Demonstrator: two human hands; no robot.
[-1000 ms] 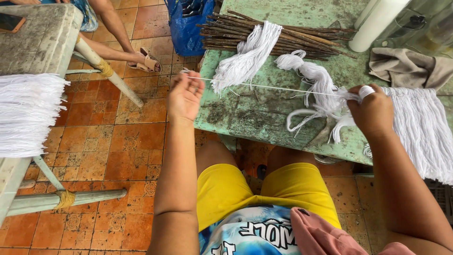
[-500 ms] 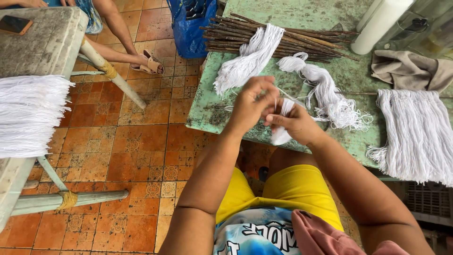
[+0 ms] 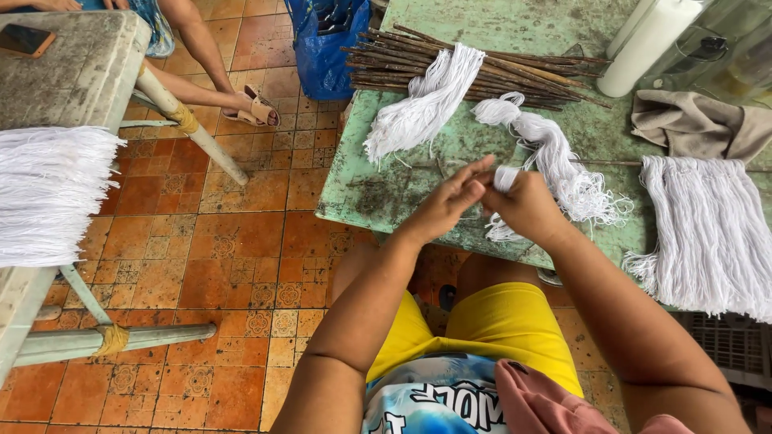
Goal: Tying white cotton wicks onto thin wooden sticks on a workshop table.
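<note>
Right hand (image 3: 527, 205): my grip closes round a small white yarn bundle (image 3: 504, 178).
Left hand (image 3: 450, 201): my fingertips pinch its loose end.
Handling: soft, light, limp; best held at the bound middle, over the worktop (image 3: 418, 185).

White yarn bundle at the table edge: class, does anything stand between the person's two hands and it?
Nothing visible does. The right hand already grips the white yarn bundle, and the left hand meets it at the fingertips, over the green table.

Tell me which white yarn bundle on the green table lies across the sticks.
The left loose bundle: its top rests on the stick pile; the tangled skein and flat fringe lie off it.
</note>
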